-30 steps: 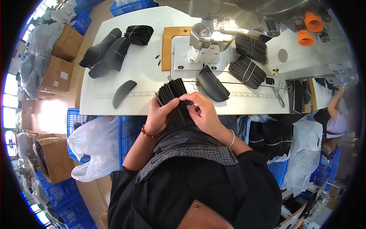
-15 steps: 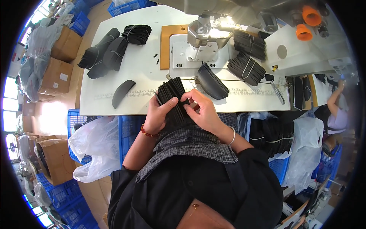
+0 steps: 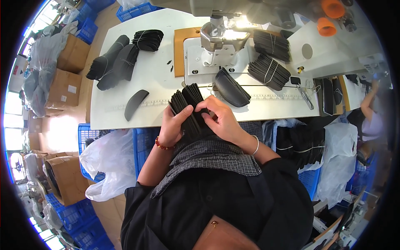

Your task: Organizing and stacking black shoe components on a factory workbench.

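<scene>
A thick stack of thin black curved pieces (image 3: pixel 193 95) is between my hands at the table's front edge, its upper ends fanned and parted by a gap. My left hand (image 3: pixel 171 127) wraps the stack's left side, thumb lying across the front. On the right side, my right hand (image 3: pixel 224 121) pinches at the pieces with bent thumb and forefinger; the fingertips are partly hidden. Just beyond the right hand lies a black half-moon bundle (image 3: pixel 231 88). A single dark half-moon piece (image 3: pixel 136 104) rests on the table to the left of my left hand.
A sewing machine (image 3: pixel 221 46) stands on the white table (image 3: pixel 160 89). Tied black bundles lie at far left (image 3: pixel 125 62) and right (image 3: pixel 269 71). Small snips (image 3: pixel 305 98) rest near the right edge. Blue crates (image 3: pixel 141 150) with plastic bags flank my lap. Another person's arm (image 3: pixel 368 102) shows far right.
The upper ends of the stack have parted into two groups with a wider gap. My hands stay nearly in place, and the whole view has shifted slightly.
</scene>
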Tool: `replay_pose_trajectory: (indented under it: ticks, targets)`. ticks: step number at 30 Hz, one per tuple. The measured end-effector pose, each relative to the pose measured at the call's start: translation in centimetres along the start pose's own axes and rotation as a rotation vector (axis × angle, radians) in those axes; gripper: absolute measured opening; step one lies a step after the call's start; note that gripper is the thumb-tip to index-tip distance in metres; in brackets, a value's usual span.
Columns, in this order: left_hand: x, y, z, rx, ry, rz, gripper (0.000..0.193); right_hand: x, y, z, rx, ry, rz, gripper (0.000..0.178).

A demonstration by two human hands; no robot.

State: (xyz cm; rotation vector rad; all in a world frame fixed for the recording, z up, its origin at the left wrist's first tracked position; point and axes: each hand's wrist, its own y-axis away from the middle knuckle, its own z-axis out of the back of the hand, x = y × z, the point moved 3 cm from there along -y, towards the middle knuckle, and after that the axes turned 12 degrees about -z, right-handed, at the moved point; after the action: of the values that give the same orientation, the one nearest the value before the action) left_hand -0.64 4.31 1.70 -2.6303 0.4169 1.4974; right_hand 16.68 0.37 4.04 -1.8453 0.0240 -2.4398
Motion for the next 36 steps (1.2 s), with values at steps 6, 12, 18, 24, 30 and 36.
replay_pose_trajectory:
  ticks: [6, 12, 18, 24, 30, 36]
  targets:
    - [0.4, -0.1, 0.8, 0.032, -0.050, -0.010, 0.030, 1.6, 0.4, 0.1, 0.045, 0.120, -0.009, 0.017]
    - [-0.1, 0.0, 0.0, -0.008, 0.009, -0.006, 0.028, 0.4, 0.2, -0.1, 0.043, 0.038, -0.017, 0.018]
    - [0.0, 0.0, 0.4, 0.013, -0.006, 0.002, 0.027, 0.8, 0.5, -0.4, 0.002, 0.069, 0.032, 0.020]
    - [0.2, 0.0, 0.7, 0.017, -0.006, -0.006, 0.027, 1.2, 0.4, -0.4, -0.019, 0.085, -0.010, 0.020]
    - [0.2, 0.1, 0.5, 0.028, -0.014, -0.024, 0.027, 0.5, 0.3, -0.6, -0.051, 0.067, 0.055, 0.021]
    - [0.2, 0.0, 0.6, 0.014, -0.004, -0.022, 0.029, 1.5, 0.4, -0.5, -0.053, 0.157, 0.076, 0.020]
